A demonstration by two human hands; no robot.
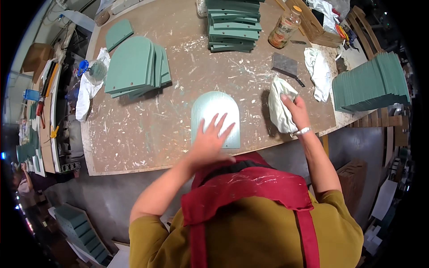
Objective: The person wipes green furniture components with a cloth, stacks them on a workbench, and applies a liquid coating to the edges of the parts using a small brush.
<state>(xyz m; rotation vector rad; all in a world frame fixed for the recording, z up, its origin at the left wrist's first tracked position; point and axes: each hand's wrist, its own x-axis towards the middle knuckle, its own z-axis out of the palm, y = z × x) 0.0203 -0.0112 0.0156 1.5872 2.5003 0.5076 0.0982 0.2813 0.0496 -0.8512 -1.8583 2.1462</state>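
Observation:
A pale green arched board [214,109] lies flat on the brown worktable [147,138] right in front of me. My left hand [211,140] rests on its near part with fingers spread, holding nothing. My right hand [295,111] grips a crumpled whitish rag [280,105] just to the right of the board, on the table surface.
A fanned pile of green arched boards [136,67] lies at the left, a stack of green boards [232,24] at the back, more stand on edge [371,82] at the right. A glass jar [283,29], a dark scraper [286,67] and a white cloth [318,71] sit near my right hand.

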